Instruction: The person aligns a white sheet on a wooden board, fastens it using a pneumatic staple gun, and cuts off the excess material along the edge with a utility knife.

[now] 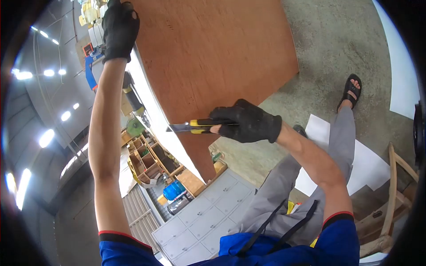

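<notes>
A large brown wooden board (213, 53) stands tilted before me, with a white strip (153, 104) along its left edge. My right hand (248, 120), in a black glove with a bare thumb tip, is closed around a yellow-and-black utility knife (197, 126). The knife's blade points left and meets the edge where brown and white join. At the upper left, my left hand (119, 33), also gloved in black, closes over the board's edge. Its fingertips are partly cut off by the top of the view.
White sheets (368, 166) lie on the concrete floor (328, 40) by my legs. A wooden frame (392, 190) stands at the right. Grey drawer cabinets (199, 217), a compartmented wooden shelf (148, 159) and a blue container (174, 189) are beyond the board.
</notes>
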